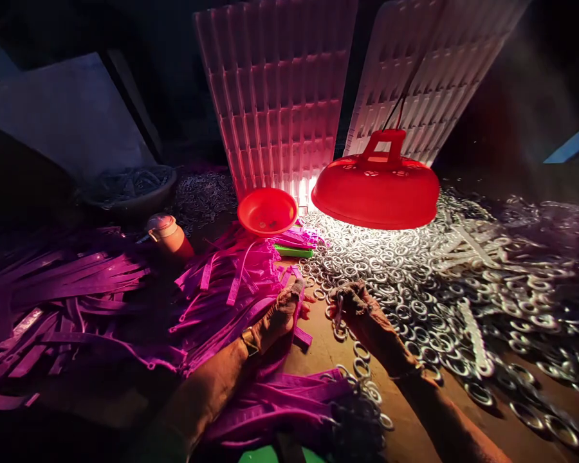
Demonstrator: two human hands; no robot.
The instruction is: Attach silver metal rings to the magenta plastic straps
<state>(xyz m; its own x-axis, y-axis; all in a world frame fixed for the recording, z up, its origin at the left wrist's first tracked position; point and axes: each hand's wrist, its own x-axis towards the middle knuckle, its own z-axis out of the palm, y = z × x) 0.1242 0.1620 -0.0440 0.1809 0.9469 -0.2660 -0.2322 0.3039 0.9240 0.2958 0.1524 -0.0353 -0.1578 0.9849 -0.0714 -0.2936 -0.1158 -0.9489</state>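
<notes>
My left hand (284, 308) is closed around a purple strap (303, 337), whose end hangs below the fingers. Just to the right, my right hand (359, 307) pinches a metal ring (339, 316) between thumb and fingers. A small gap separates the two hands. Under and left of my left forearm lies a bundle of purple straps (231, 305). More purple straps (289, 402) lie close to me, with loose rings beside them. Beyond my right hand spreads a large heap of silvery metal rings (390, 263).
A red lamp shade (376, 193) hangs low over the rings. Near it sit a red bowl (267, 212) and a green object (294, 251). An orange bottle (170, 236) stands left, by another strap pile (67, 283). A filled basin (139, 199) and ridged white panels (280, 96) are behind.
</notes>
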